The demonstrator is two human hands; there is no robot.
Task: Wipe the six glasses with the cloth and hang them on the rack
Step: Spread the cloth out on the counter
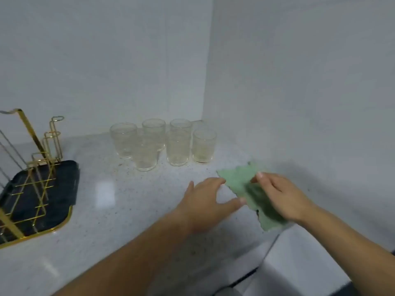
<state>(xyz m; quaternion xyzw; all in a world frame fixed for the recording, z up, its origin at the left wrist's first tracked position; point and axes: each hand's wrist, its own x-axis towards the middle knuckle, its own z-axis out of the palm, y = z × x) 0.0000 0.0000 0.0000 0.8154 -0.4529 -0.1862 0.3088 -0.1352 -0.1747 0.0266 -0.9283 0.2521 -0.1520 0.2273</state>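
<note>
A green cloth (237, 178) lies flat on a speckled white countertop (106, 199), to the right of centre, as a person reaches for it with both hands. The right hand (282, 197) rests on top of the cloth, its thumb and forefinger drawn together in what looks like a pinch on a fold near the cloth's middle; motion blur softens the grip. The left hand (205, 197) is spread wide and holds nothing, with its forefinger tip at the cloth's left edge and its thumb tip at the lower edge.

The right hand and wrist hide much of the cloth's lower half. At eleven o'clock from the cloth, the six glasses (177, 150) stand upright in a tight cluster near the wall corner, apart from both hands; the front ones overlap those behind, and their pattern is too hazy to read.

Well apart, at nine o'clock, a gold wire rack (42, 150) stands on a dark, gold-rimmed tray (64, 178), both cut off by the left border. At five o'clock a paler ledge (299, 253) adjoins the counter; what it belongs to is unclear.
</note>
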